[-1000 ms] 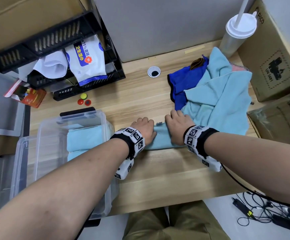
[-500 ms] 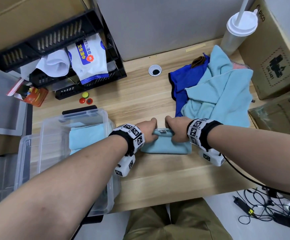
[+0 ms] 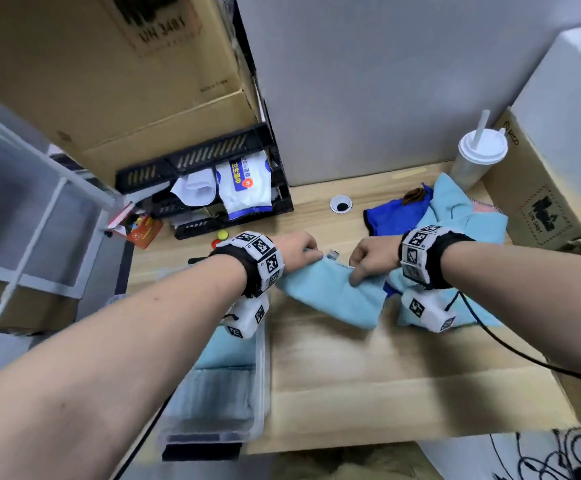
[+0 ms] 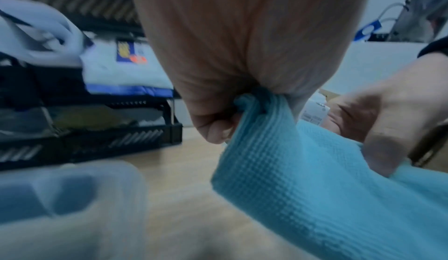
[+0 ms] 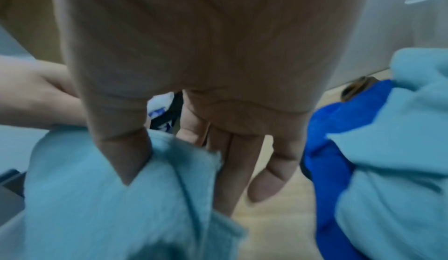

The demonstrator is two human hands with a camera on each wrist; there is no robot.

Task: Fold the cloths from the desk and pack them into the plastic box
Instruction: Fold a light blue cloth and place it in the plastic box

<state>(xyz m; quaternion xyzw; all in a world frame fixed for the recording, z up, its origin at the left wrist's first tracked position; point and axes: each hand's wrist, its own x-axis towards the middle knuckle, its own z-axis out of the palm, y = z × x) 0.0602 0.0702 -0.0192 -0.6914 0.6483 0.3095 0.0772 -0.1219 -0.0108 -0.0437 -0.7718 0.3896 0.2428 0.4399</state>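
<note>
A folded light-blue cloth (image 3: 337,296) hangs just above the wooden desk (image 3: 368,375), held by its top edge. My left hand (image 3: 308,252) pinches its left corner; in the left wrist view the fingers (image 4: 218,130) curl round the bunched cloth (image 4: 315,187). My right hand (image 3: 358,271) grips the right corner, its thumb (image 5: 126,158) pressing on the cloth (image 5: 109,197). The clear plastic box (image 3: 259,382) stands at the desk's front left, under my left wrist, with folded light-blue cloths (image 3: 226,348) inside. A pile of loose cloths (image 3: 455,216), light blue over dark blue (image 3: 393,216), lies behind my right hand.
Black stacked trays (image 3: 213,188) with wipes stand at the back left. A lidded cup with a straw (image 3: 479,157) and a cardboard box (image 3: 542,202) stand at the back right. A cable hole (image 3: 340,204) and small coloured caps (image 3: 221,235) sit mid-desk.
Both hands gripped the folded cloth's far edge and lifted it off the desk. The head view has tilted upward.
</note>
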